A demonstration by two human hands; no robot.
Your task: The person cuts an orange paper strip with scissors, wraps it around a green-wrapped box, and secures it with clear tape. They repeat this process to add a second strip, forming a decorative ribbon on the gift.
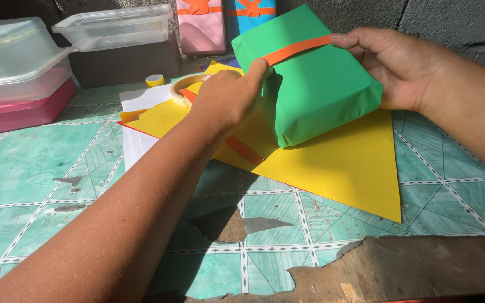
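Fingers of my left hand (228,98) pinch the orange ribbon (296,49) on the green parcel (315,90), my right hand (391,64) gripping its far side.

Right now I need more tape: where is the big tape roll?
In the head view, the big tape roll lies on the yellow paper, left of the green parcel, partly hidden behind the left hand.
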